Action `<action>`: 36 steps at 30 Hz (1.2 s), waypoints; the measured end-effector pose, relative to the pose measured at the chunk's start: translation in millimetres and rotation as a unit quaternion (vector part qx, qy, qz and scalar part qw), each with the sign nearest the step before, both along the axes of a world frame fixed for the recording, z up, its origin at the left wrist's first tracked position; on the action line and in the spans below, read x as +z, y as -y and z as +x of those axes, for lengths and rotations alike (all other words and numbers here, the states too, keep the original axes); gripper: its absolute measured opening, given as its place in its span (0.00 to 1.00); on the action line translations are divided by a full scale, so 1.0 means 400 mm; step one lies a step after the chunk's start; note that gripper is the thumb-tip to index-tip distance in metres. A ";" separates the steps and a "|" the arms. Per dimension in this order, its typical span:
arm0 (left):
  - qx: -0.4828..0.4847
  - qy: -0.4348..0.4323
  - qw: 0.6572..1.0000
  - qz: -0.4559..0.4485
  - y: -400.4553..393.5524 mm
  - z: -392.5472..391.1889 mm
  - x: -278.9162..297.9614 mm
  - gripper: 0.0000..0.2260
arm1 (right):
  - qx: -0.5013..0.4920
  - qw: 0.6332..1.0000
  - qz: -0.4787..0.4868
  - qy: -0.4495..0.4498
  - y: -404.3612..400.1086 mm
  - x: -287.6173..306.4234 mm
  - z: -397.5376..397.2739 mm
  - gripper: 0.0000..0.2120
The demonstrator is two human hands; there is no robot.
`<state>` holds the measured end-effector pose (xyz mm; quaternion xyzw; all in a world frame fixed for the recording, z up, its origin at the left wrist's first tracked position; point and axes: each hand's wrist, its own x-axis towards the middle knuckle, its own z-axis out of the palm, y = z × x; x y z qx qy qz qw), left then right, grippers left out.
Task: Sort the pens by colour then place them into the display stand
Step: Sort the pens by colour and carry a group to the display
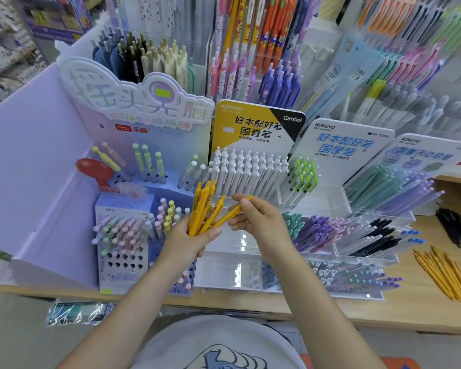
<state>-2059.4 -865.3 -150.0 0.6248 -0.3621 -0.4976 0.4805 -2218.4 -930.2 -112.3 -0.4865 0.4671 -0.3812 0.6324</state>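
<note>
Head view shows the left hand (189,239) curled round a bunch of yellow pens (204,209) while the right hand (253,219) pinches one more pen (230,214) against it, so gathering yellows seems underway; next they likely need dropping into the empty clear tray (224,245) below.

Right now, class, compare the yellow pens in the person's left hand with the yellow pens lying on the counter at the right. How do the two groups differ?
The yellow pens in the left hand stand nearly upright, fanned out; the yellow pens on the counter lie flat.
The first group is gripped by the left hand, and the right hand pinches one of them; the counter group lies untouched.
Both groups share the same yellow colour.
</note>
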 end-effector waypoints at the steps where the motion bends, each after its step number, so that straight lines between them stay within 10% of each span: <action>1: 0.003 -0.003 1.000 -0.003 0.000 0.005 -0.002 0.05 | -0.008 1.000 -0.006 -0.002 0.005 0.000 -0.007 0.10; 25: -0.008 -0.059 0.998 0.019 -0.018 0.036 -0.016 0.12 | 0.016 0.937 -0.244 -0.250 0.054 -0.094 0.019 0.11; 36: -0.005 -0.049 0.998 0.024 -0.025 0.032 -0.005 0.11 | -0.007 0.956 -0.167 -0.241 0.047 -0.120 0.039 0.06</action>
